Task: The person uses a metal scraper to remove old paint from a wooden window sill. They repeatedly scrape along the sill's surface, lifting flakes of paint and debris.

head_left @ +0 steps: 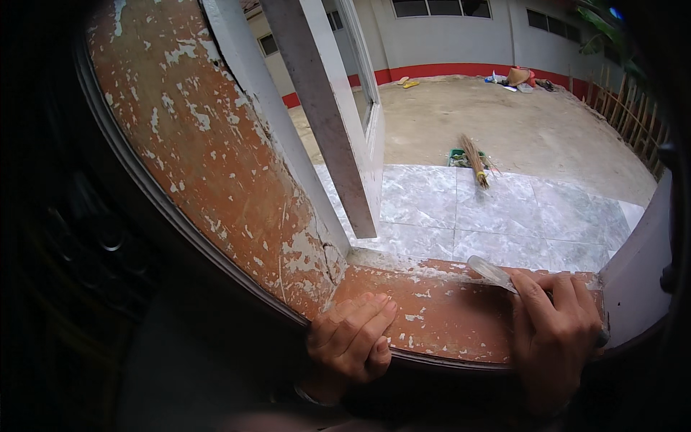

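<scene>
Left hand (pixel 350 344) at bottom centre of the frame: fingers pressed together and curled over the near edge of the window sill (pixel 439 317), gripping it, nothing else in it. Right hand (pixel 556 327) at lower right: closed around a scraper (pixel 493 272), index finger laid along the tool. Blade is pale and narrow, pointing up-left, tip resting on the far edge of the sill. Handle end pokes out at the right side of the fist.

Sill is reddish-brown wood with paint flaking off in pale patches. Same condition on the curved frame post (pixel 209 158) running from upper left down to the sill corner, with a crack just above the joint.

Around: a white window sash (pixel 324 108) stands open, angled from top centre down to just behind the sill, left of the blade. Grey upright at far right edge boxes in the right hand.

Outside: grey marbled tiles (pixel 504 216) right behind the sill, bare concrete yard beyond. 1 straw broom (pixel 475 162) lying at the tile edge beside a green dustpan. Upper right: bamboo fence (pixel 633 119). Top: white wall with red base stripe (pixel 461 70), assorted clutter near it, too small to identify.
</scene>
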Available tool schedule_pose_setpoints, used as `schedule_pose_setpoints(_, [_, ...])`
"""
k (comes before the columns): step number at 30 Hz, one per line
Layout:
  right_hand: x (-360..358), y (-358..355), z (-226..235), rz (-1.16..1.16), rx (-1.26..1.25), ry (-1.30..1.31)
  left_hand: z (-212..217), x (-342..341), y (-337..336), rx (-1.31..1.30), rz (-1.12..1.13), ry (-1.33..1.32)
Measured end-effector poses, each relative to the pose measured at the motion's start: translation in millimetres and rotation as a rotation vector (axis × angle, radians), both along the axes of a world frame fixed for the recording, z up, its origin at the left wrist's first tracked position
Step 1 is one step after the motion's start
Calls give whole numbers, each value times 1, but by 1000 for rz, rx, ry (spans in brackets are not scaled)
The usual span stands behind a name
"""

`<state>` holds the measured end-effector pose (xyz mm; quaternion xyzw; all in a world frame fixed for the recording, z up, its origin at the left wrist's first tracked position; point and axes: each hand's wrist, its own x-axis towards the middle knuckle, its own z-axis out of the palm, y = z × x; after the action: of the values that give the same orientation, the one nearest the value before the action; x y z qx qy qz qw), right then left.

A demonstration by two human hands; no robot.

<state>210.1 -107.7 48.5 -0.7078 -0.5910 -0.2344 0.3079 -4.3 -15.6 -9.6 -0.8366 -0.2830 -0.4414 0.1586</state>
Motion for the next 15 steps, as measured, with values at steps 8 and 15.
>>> schedule_pose_setpoints(8, [-4, 0, 3, -12, 12, -50, -1, 1, -1, -4, 13, -11])
schedule_pose_setpoints(15, [7, 3, 6, 146, -58, -152, -4, 2, 0, -11, -1, -39])
